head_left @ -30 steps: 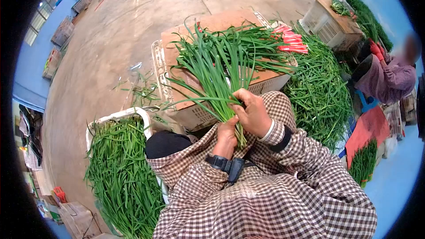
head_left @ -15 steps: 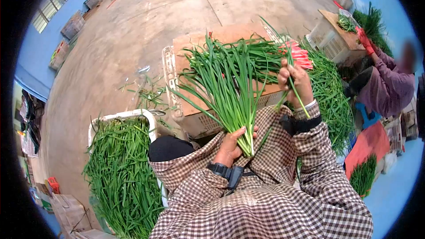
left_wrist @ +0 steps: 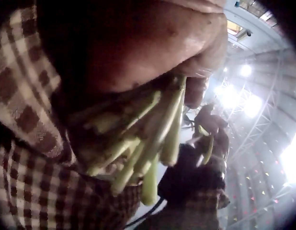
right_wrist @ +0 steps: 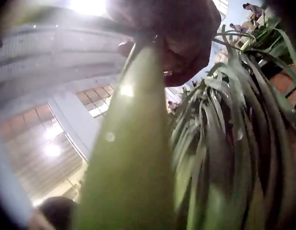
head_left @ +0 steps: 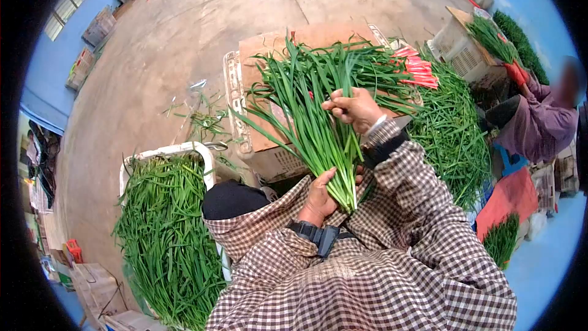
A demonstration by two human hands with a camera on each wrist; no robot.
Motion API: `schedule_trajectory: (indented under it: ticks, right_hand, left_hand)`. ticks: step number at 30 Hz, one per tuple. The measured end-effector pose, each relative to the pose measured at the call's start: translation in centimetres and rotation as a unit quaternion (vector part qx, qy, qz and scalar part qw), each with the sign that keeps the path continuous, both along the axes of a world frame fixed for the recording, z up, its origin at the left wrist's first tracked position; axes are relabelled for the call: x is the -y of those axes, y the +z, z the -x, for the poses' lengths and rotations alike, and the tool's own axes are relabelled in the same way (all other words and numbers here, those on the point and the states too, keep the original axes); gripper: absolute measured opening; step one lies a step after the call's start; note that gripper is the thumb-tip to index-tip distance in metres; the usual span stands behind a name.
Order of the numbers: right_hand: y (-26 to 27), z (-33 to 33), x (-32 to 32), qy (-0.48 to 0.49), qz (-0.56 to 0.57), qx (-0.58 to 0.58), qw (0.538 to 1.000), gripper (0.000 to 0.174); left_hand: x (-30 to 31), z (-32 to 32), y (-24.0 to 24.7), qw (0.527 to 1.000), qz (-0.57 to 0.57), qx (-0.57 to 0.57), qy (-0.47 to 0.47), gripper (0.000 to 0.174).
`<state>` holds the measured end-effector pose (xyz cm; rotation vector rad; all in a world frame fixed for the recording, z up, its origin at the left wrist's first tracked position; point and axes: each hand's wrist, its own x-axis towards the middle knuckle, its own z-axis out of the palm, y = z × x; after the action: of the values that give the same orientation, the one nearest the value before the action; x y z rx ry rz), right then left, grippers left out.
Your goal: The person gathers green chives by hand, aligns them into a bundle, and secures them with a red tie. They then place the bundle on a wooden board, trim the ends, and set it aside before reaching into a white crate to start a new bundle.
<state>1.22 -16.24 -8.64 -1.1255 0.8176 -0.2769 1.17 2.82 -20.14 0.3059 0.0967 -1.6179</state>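
My left hand (head_left: 320,199) grips a bunch of garlic chives (head_left: 324,156) near its base, the leaves fanning up over the board (head_left: 257,141). In the left wrist view pale cut stem ends (left_wrist: 149,187) stick out below the fingers. Over the right side of the bunch is my right hand (head_left: 358,110), its fingers curled round a loose chive stalk (right_wrist: 131,148) that runs close before the right wrist camera. More chives (head_left: 367,61) lie behind on the board, their ends bound in red and white wrapping (head_left: 421,68).
At the left stands a white crate (head_left: 209,175) heaped with chives. A large pile of chives (head_left: 453,135) lies right of the board. Farther right, a person in red gloves (head_left: 517,72) sits by another crate (head_left: 462,55). Scraps (head_left: 208,119) litter the floor.
My right hand has drawn away from the bunch to the right with a stalk, then come back left over the leaves. My left hand keeps its grip on the bunch.
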Motion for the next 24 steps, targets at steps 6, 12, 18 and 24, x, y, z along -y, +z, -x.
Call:
schedule_trajectory:
  ticks: [6, 12, 18, 24]
  right_hand:
    - [-2.0, -3.4, 0.1, -0.016, 0.032, -0.006, 0.999, 0.006]
    - [-3.8, -5.5, 0.7, -0.024, 0.182, -0.08, 0.98, 0.015]
    - [-7.6, -7.0, 2.2, 0.025, 0.421, -0.191, 0.886, 0.02]
    - [-3.3, -4.9, 1.2, -0.013, 0.141, -0.077, 0.987, 0.009]
  left_hand:
    - [-0.3, 0.0, 1.0, 0.999, 0.001, 0.015, 0.029, 0.046]
    - [-0.4, 0.1, 1.1, 0.998, -0.023, 0.02, 0.049, 0.037]
    - [-0.2, 0.2, 0.6, 0.996, -0.059, 0.063, 0.022, 0.033]
    - [0.2, 0.3, 1.2, 0.991, -0.073, 0.081, 0.073, 0.038]
